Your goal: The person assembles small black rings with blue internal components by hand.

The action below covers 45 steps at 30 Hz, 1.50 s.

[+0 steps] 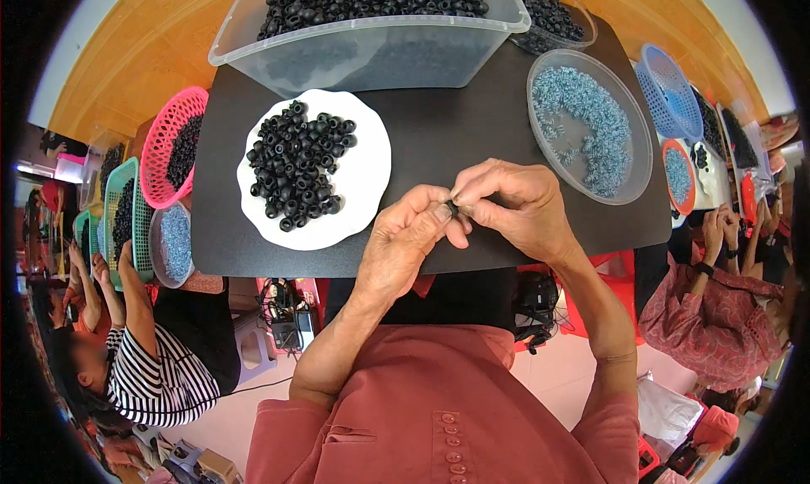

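Note:
My left hand (pixel 410 232) and my right hand (pixel 516 204) meet above the near edge of the dark table. Between the thumb and fingers of the left is a small black part (pixel 453 207), mostly covered by fingertips. My right hand is closed in a pinch against that same part; whatever else it may hold is hidden. A white scalloped plate (pixel 361 205) lies to the left of my hands, with a heap of hollow round black parts (pixel 295 159) on it. Off to the right stands a round clear tub (pixel 576 165) of small light-blue pieces (pixel 609 138).
At the table's far side a large clear bin (pixel 371 58) holds many black parts, beside a clear bowl (pixel 557 43) of similar ones. Co-workers sit left and right, near a pink basket (pixel 150 159), a green basket (pixel 139 252) and a blue basket (pixel 666 91).

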{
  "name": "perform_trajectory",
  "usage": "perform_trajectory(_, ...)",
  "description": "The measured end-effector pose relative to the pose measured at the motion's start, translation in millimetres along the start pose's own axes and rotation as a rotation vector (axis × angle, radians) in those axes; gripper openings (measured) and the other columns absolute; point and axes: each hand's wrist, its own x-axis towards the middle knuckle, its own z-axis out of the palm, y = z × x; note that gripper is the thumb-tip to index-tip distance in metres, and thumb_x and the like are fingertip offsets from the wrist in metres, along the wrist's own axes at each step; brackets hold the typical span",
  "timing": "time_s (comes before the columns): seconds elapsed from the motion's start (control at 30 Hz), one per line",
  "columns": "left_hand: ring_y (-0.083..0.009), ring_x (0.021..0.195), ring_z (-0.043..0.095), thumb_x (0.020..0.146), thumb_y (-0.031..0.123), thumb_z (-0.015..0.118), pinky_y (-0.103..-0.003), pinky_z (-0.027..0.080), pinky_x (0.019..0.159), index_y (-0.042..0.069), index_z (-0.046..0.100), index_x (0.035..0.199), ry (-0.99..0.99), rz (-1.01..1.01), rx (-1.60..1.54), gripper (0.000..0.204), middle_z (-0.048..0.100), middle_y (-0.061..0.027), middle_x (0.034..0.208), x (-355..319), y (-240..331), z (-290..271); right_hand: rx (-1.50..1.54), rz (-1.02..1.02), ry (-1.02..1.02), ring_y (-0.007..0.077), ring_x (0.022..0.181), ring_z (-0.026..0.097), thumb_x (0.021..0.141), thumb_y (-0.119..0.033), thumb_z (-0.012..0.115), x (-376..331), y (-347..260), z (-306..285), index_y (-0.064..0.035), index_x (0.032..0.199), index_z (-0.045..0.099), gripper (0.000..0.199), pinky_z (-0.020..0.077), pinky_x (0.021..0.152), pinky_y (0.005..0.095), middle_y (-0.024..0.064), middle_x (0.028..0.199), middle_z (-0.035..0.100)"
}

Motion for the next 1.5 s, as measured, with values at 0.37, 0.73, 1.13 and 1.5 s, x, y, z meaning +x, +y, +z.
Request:
perform_trajectory(0.37, -0.0136, 0.083, 0.056, 0.096, 0.013, 0.043, -0.027, 0.044, 0.083, -0.004, 0.053, 0.103, 0.013, 0.038, -0.069, 0.021, 0.059, -0.0097, 0.087, 2, -1, 0, 0.078, -0.077, 0.076, 0.0133, 0.071, 0.058, 0.082, 0.004, 0.062, -6, 21, 10, 0.0034, 0.087, 0.063, 0.006, 0.0496, 0.063, 0.0249, 0.0147, 0.095, 0.061)
perform_trajectory(0.73, -0.0123, 0.082, 0.056, 0.096, 0.011, 0.043, -0.025, 0.044, 0.08, -0.003, 0.054, 0.099, 0.097, 0.065, 0.023, 0.018, 0.061, -0.0074, 0.079, 2, -2, 3, 0.073, -0.043, 0.09, 0.0102, 0.073, 0.058, 0.08, 0.007, 0.06, -2, 14, 11, 0.0019, 0.096, 0.063, 0.017, 0.0484, 0.065, 0.024, 0.0116, 0.096, 0.062)
perform_trajectory(1.13, -0.0129, 0.085, 0.056, 0.095, 0.011, 0.046, -0.027, 0.045, 0.082, -0.003, 0.054, 0.106, 0.154, 0.036, -0.202, 0.019, 0.059, -0.0088, 0.093, 2, 1, 2, -0.678, -0.358, 0.116, 0.0262, 0.088, 0.057, 0.063, -0.006, 0.074, 5, 0, 20, -0.0038, 0.109, 0.06, 0.048, 0.0469, 0.076, 0.0333, 0.0112, 0.104, 0.059)
perform_trajectory(1.5, -0.0113, 0.086, 0.053, 0.094, 0.014, 0.049, -0.027, 0.045, 0.081, -0.001, 0.056, 0.101, 0.134, -0.016, -0.181, 0.018, 0.056, -0.0035, 0.091, 4, 6, 4, -0.875, -0.534, 0.173, 0.0238, 0.085, 0.057, 0.059, -0.004, 0.072, 6, 22, 21, 0.0001, 0.101, 0.059, 0.044, 0.0438, 0.072, 0.0351, 0.0098, 0.098, 0.059)
